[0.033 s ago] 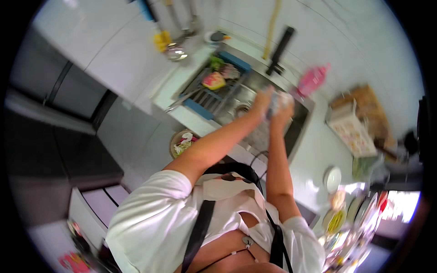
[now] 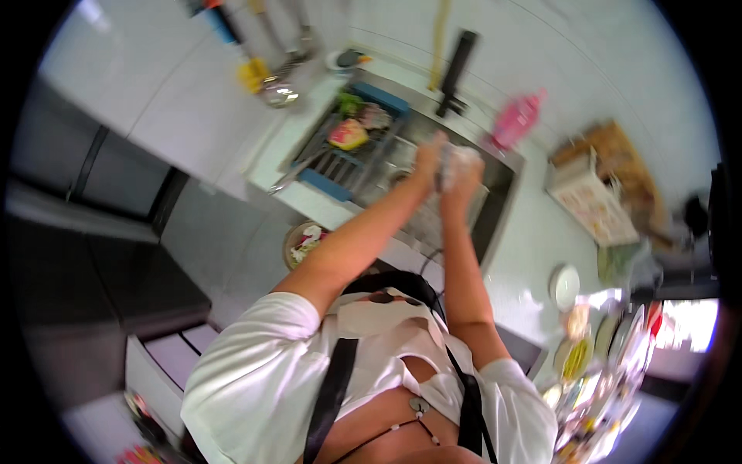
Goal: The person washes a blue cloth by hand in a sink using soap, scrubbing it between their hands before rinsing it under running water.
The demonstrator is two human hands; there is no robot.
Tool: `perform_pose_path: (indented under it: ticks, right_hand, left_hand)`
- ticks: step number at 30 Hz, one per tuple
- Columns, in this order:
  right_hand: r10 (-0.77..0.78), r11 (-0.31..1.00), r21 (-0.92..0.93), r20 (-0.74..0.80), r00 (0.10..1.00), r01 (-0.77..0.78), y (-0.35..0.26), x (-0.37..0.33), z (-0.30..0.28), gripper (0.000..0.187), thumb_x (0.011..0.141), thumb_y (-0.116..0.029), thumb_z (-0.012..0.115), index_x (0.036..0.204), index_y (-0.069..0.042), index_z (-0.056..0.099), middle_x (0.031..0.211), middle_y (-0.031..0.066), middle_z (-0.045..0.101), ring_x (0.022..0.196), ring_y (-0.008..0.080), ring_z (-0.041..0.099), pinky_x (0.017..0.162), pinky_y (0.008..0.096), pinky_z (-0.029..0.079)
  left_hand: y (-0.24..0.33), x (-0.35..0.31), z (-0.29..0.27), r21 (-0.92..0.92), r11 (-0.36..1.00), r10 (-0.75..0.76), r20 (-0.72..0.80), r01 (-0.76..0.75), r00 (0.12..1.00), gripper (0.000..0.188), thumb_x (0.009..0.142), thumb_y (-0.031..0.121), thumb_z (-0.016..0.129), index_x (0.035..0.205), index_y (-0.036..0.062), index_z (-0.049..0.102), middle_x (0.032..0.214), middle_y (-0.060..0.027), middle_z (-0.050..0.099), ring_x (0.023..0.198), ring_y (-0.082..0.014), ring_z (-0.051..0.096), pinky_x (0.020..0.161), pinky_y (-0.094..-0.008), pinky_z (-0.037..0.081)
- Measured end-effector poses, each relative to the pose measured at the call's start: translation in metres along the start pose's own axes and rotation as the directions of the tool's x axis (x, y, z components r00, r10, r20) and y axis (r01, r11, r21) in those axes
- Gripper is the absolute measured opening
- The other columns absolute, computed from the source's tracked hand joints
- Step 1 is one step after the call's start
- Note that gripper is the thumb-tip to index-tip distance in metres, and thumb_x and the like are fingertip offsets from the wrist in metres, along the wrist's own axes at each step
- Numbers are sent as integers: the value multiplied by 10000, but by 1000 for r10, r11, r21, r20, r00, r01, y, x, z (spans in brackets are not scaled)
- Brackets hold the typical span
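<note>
we hold a blurred grey-white thing (image 2: 457,157) between our left hand (image 2: 427,161) and right hand (image 2: 465,182), over the sink (image 2: 502,193) just above the centre of the frame, our fingers curled against it, though blur hides how each one lies. left of our hands a blue-ended rack (image 2: 325,185) bears a pink-and-yellow piece (image 2: 348,134); at the upper right a pink bottle (image 2: 516,122) stands near the black faucet (image 2: 459,71).
</note>
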State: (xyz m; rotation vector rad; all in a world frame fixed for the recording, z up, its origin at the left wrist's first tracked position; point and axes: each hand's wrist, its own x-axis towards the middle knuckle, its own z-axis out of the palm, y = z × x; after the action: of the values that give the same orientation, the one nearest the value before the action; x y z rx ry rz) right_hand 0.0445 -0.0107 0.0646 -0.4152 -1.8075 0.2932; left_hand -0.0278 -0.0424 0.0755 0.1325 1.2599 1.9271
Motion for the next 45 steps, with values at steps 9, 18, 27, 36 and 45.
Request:
perform_pose_path:
  ticks: [9,18,27,36,45]
  right_hand:
    - [627,777,53,30,778,-628,4,0,-3,268,812,-292,523,821,-25,526,718,128,571,679,311,538,620,366,415]
    - [706,692,213,3,708,-690,51,-9,-18,303,864,-329,432,846,-40,522,686,111,523,694,247,526,659,338,418]
    - [659,691,-215,581,478,-690,56,-26,-67,610,627,-505,651,1002,-30,571,929,168,597,867,289,568,759,329,426]
    - [701,169,264,645,305,-949,42,11,-81,453,598,-156,658,978,47,516,834,114,576,751,208,531,712,298,427]
    - [323,946,-138,455,830,-293,-8,8,-54,359,598,-39,630,948,-88,563,933,126,573,872,310,553,754,363,447]
  left_hand:
    - [-12,10,4,-66,972,-214,170,228,962,274,801,349,554,789,76,543,733,-45,541,625,-178,521,579,-324,429]
    - [-21,-12,15,69,939,-345,223,338,912,227,811,325,537,766,102,533,752,-42,588,642,-185,569,590,-329,461]
    - [-6,38,-20,-202,968,-127,108,147,986,258,847,367,492,702,154,472,725,-4,512,694,-176,534,632,-350,462]
    - [-21,49,-49,-265,934,-156,301,239,941,284,874,300,430,1071,113,513,1094,-95,530,1003,-278,502,847,-445,405]
    - [-47,36,-37,-238,597,-503,633,766,589,421,780,409,555,1045,85,513,1085,-126,519,1040,-297,471,887,-449,374]
